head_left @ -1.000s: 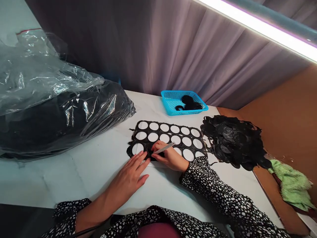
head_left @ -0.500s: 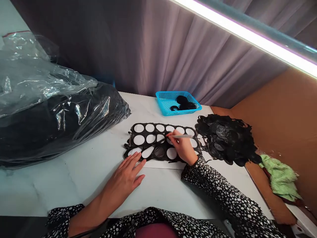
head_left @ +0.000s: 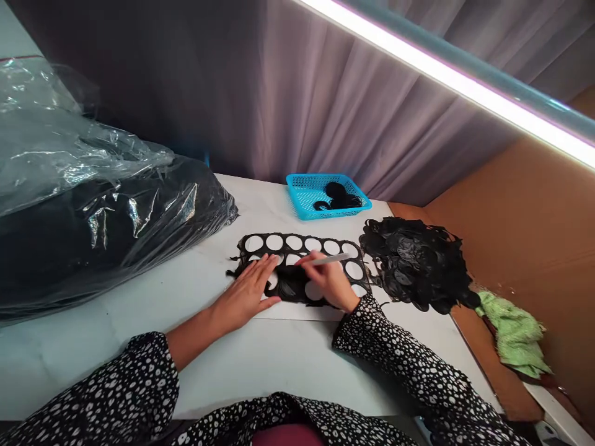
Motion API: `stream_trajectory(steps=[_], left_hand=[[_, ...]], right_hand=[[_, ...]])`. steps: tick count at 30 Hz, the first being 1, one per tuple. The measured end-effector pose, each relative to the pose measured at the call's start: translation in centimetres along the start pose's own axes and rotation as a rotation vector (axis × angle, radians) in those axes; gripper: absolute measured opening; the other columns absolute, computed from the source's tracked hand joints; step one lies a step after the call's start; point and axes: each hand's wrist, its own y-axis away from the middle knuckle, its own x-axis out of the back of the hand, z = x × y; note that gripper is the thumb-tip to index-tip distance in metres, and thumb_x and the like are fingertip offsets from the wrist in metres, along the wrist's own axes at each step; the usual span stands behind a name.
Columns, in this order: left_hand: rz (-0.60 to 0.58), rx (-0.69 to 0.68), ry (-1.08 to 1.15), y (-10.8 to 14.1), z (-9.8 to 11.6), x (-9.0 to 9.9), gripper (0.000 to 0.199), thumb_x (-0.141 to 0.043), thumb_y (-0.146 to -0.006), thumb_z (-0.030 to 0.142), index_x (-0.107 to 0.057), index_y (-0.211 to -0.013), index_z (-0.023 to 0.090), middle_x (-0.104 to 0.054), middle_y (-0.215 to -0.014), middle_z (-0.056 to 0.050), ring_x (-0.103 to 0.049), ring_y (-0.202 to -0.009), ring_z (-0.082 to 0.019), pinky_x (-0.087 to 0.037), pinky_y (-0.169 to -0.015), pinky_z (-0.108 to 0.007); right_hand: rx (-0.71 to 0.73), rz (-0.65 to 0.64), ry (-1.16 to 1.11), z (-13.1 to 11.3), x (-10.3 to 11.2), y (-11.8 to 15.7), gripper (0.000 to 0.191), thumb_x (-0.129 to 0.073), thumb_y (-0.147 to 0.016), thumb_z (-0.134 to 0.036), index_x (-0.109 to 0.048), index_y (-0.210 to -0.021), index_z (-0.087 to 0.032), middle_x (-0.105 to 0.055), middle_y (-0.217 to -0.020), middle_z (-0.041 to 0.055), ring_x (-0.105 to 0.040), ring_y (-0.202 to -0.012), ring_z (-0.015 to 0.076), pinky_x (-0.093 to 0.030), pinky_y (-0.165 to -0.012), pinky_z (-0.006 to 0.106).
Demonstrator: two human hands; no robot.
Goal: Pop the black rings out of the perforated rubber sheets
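The left hand (head_left: 246, 288) lies flat and open, its fingers (head_left: 263, 266) spread and pressing on the lower left of a black punched sheet (head_left: 284, 243). The right hand (head_left: 328, 280) is bent at the wrist above the sheet's middle, its fingers closed around a slim pale stick (head_left: 331, 259), which points toward 2 o'clock.

The sheet lies at the table's centre, on a white paper (head_left: 302, 314) on a white table (head_left: 260, 365). It is a ragged black web of round holes. Six holes show along the top row; the hands hide the count below. A dark, curling flap (head_left: 288, 285) bunches at its lower middle.

There is one blue plastic basket (head_left: 302, 207) at 12 o'clock from the sheet, holding a small clump of black discs (head_left: 337, 197). One large heap of black discs (head_left: 413, 263) sits at 3 o'clock, one black-filled plastic bag (head_left: 116, 229) at 9 o'clock, and one green cloth (head_left: 514, 331) at 4 o'clock.
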Motion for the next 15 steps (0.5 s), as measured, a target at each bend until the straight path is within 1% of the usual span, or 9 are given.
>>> stream_trajectory(steps=[2, 3, 4, 5, 6, 8, 10, 12, 15], left_hand=[[-0.036, 0.015, -0.025, 0.6, -0.5, -0.1, 0.076, -0.049, -0.098, 0.044, -0.006, -0.155, 0.019, -0.027, -0.158, -0.015, -0.022, -0.146, -0.030, -0.028, -0.116, -0.050], [-0.038, 0.012, -0.037, 1.0, -0.5, -0.1, 0.077, -0.048, -0.098, 0.045, -0.004, -0.156, 0.019, -0.025, -0.159, -0.014, -0.020, -0.147, -0.030, -0.027, -0.116, -0.051], [-0.029, 0.005, -0.052, 1.3, -0.3, 0.1, 0.076, -0.047, -0.099, 0.045, -0.004, -0.156, 0.019, -0.023, -0.160, -0.014, -0.019, -0.147, -0.030, -0.026, -0.116, -0.052], [-0.008, -0.004, -0.068, 1.5, -0.1, 0.2, 0.075, -0.046, -0.099, 0.045, -0.006, -0.156, 0.018, -0.022, -0.160, -0.015, -0.018, -0.147, -0.031, -0.025, -0.116, -0.053], [0.014, -0.018, -0.086, 1.6, 0.2, 0.4, 0.071, -0.046, -0.100, 0.043, -0.011, -0.156, 0.017, -0.022, -0.160, -0.016, -0.018, -0.147, -0.031, -0.024, -0.116, -0.054], [0.031, -0.073, -0.109, 1.8, 0.9, 0.7, 0.059, -0.047, -0.100, 0.039, -0.028, -0.151, 0.016, -0.025, -0.158, -0.016, -0.020, -0.147, -0.031, -0.025, -0.116, -0.056], [0.000, -0.152, -0.117, 2.1, 1.5, 1.0, 0.046, -0.050, -0.099, 0.034, -0.044, -0.142, 0.017, -0.034, -0.155, -0.015, -0.024, -0.146, -0.030, -0.026, -0.116, -0.055], [-0.043, -0.204, -0.126, 2.4, 1.7, 1.0, 0.039, -0.051, -0.099, 0.030, -0.051, -0.136, 0.019, -0.041, -0.151, -0.013, -0.029, -0.145, -0.029, -0.028, -0.116, -0.054], [-0.060, -0.197, -0.136, 3.0, 1.6, 0.8, 0.041, -0.053, -0.099, 0.030, -0.049, -0.139, 0.023, -0.043, -0.150, -0.012, -0.030, -0.144, -0.030, -0.027, -0.115, -0.057]], right_hand=[[-0.065, 0.273, 0.016, 0.4, 1.3, -0.4, 0.019, -0.049, -0.093, -0.032, -0.061, -0.086, -0.019, -0.069, -0.085, 0.0046, -0.051, -0.065, 0.0157, -0.038, -0.060, 0.027], [-0.074, 0.368, 0.037, 0.5, 1.9, -0.5, 0.020, -0.048, -0.093, -0.032, -0.060, -0.086, -0.019, -0.069, -0.087, 0.0055, -0.051, -0.065, 0.0162, -0.039, -0.060, 0.027], [-0.059, 0.400, 0.063, 0.5, 2.2, -0.5, 0.019, -0.048, -0.093, -0.032, -0.060, -0.086, -0.019, -0.069, -0.089, 0.0060, -0.052, -0.067, 0.0165, -0.039, -0.061, 0.028], [-0.025, 0.364, 0.088, 0.5, 2.2, -0.3, 0.018, -0.048, -0.094, -0.031, -0.059, -0.087, -0.019, -0.069, -0.091, 0.0061, -0.053, -0.068, 0.0167, -0.040, -0.062, 0.028], [0.019, 0.276, 0.107, 0.4, 2.0, 0.0, 0.016, -0.048, -0.094, -0.029, -0.060, -0.088, -0.019, -0.068, -0.091, 0.0055, -0.053, -0.069, 0.0167, -0.040, -0.063, 0.028], [0.100, 0.042, 0.119, 0.1, 0.8, 0.8, 0.014, -0.047, -0.094, -0.025, -0.060, -0.092, -0.020, -0.067, -0.088, 0.0039, -0.055, -0.071, 0.0163, -0.042, -0.065, 0.027], [0.140, -0.144, 0.106, -0.2, -0.6, 1.7, 0.014, -0.047, -0.094, -0.021, -0.060, -0.094, -0.020, -0.065, -0.085, 0.0027, -0.055, -0.072, 0.0156, -0.043, -0.066, 0.027], [0.153, -0.238, 0.086, -0.4, -1.7, 2.3, 0.012, -0.048, -0.094, -0.020, -0.060, -0.094, -0.020, -0.064, -0.085, 0.0026, -0.055, -0.074, 0.0154, -0.044, -0.068, 0.027], [0.157, -0.298, 0.037, -0.4, -2.0, 2.6, 0.008, -0.051, -0.093, -0.020, -0.059, -0.096, -0.020, -0.062, -0.090, 0.0036, -0.056, -0.079, 0.0162, -0.045, -0.071, 0.028]])
